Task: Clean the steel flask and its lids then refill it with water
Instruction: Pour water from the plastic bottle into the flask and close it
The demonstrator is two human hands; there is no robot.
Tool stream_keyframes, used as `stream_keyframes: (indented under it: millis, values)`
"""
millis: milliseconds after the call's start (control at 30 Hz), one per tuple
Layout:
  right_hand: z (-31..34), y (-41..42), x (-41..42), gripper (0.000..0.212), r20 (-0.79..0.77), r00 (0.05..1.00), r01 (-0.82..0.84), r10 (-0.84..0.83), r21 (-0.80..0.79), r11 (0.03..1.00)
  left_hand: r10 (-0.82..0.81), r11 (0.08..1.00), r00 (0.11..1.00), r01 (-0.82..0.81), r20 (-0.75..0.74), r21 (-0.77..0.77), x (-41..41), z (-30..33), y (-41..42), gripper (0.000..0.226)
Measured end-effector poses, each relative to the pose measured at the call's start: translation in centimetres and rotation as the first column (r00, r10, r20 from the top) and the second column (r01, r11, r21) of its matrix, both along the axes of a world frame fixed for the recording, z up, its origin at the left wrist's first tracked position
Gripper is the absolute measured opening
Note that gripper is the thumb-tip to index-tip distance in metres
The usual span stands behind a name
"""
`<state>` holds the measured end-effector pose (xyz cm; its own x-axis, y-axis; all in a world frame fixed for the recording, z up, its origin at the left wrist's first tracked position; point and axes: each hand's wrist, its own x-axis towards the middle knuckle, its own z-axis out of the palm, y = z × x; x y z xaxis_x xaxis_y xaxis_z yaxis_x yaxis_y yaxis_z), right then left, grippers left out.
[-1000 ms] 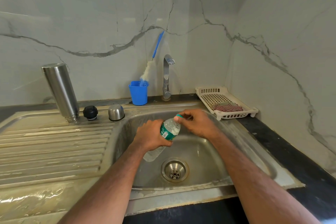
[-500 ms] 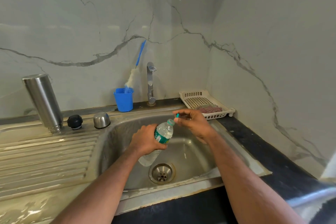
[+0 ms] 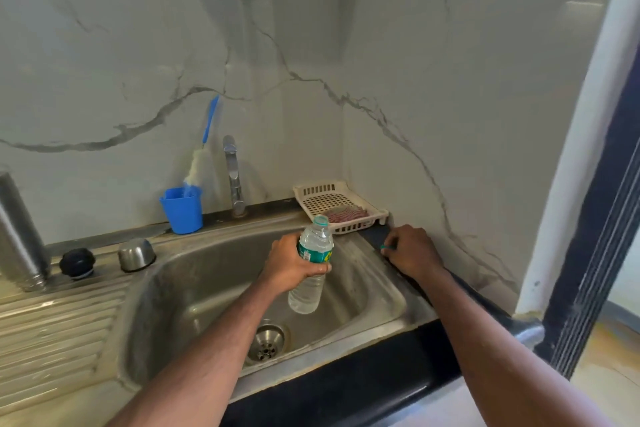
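Observation:
The steel flask [image 3: 15,236] stands upright at the far left of the drainboard, partly cut off by the frame. Beside it lie its black inner lid [image 3: 77,262] and its steel cap [image 3: 136,254]. My left hand [image 3: 291,263] grips a clear plastic water bottle [image 3: 311,263] with a green label, upright and uncapped, over the sink basin [image 3: 194,291]. My right hand [image 3: 410,250] is down on the dark counter [image 3: 377,236] right of the sink, pinching the small green bottle cap [image 3: 387,247].
A blue cup [image 3: 181,208] holding a blue-handled bottle brush [image 3: 202,149] stands behind the sink, next to the tap [image 3: 232,177]. A cream plastic tray [image 3: 332,199] with a striped cloth sits in the back right corner. A door frame rises at the right edge.
My right hand has taken the green cap off the bottle and moved right, down to the counter. The left hand has tipped the bottle upright. The view has swung to the right.

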<state>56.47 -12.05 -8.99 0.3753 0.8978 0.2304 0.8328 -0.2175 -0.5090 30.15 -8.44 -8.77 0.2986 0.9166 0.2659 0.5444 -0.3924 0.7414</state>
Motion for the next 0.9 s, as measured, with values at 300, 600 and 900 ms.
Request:
stream_keyframes:
  millis: [300,600,900]
  values:
    - [1.4,-1.3,-5.5,0.067,-0.249,0.837,-0.459,0.488,0.167,0.873,0.014,1.0,0.978,-0.012,0.206,-0.011,-1.2,1.1,-0.1,0.048]
    - [1.9,0.3,-19.7,0.092,-0.224,0.682,-0.625,0.697,0.317,0.713,0.079,0.997,0.932,-0.072,0.354,-0.032,-9.9,3.5,-0.5,0.084]
    - [2.7,2.3,-31.3,0.078,-0.228,0.681,-0.614,0.695,0.34,0.713,0.198,0.98,0.915,-0.193,0.351,-0.05,-23.0,5.9,-1.8,0.053]
